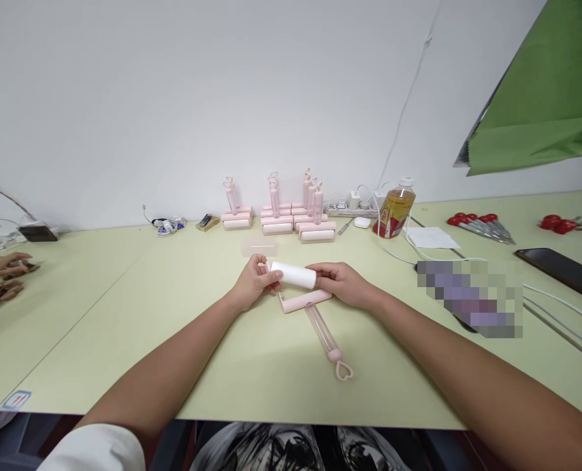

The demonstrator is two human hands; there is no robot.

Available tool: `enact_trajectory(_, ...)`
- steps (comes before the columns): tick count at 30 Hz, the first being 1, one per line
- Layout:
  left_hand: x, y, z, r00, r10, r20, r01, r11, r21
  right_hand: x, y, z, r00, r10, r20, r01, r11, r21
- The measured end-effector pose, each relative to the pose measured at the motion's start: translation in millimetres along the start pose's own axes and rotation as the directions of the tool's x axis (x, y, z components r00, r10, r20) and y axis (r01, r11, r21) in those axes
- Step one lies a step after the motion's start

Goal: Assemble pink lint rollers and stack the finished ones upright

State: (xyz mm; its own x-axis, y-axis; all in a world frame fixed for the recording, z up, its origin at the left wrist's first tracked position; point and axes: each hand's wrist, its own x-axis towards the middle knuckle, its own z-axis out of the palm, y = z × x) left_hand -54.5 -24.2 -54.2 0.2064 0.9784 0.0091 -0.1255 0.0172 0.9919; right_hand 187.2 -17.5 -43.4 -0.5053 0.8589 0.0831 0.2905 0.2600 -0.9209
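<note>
1. Pink roller frame (320, 320): lies flat on the tabletop, nearest the middle of the near edge. Its heart-shaped handle end points at that edge and its crossbar lies across, directly under the hands. Flat like this, it leaves both hands free.
2. White roll (294, 275): held level, just above the frame's crossbar and parallel to it.
3. Left hand (254, 282): fingertips pinched on the roll's left end. Right hand (342, 282): fingers closed on the roll's right end. With 1 hand at each end, the grip appears meant to hold the roll straight over the bar.
4. Clear cover (258, 247): lies flat just beyond the hands, set apart from them yet within reach.
5. Pink rollers (275, 219): a group along the far edge, heads down and handles upright, a compact way to stand them.
6. Bottle (393, 209): amber contents, upright right of the rollers, beside a power strip (349, 210).
7. Red-handled scissors (474, 224): lie toward the far right corner.
8. Another person's hands (0, 268): rest at the left edge, well apart.
</note>
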Motion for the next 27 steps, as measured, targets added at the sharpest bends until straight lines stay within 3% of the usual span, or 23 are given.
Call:
enact_trajectory(14,0.6,-2.1,-0.3,1.000,-0.008,-0.014,0.008,1.000,-0.018,-0.3,-3.1,1.2,1.000,0.023,-0.017,-0.022,0.998,0.057)
enact_trajectory(19,0.7,-1.4,2.4,0.999,-0.020,-0.040,0.018,0.998,-0.052,3.7,3.4,5.5,0.995,-0.023,-0.098,0.028,0.998,0.053)
enact_trajectory(27,1.7,4.5,5.7,0.983,-0.116,-0.145,0.079,0.968,-0.238,10.2,11.0,10.4,0.971,0.155,-0.179,-0.090,0.940,0.329)
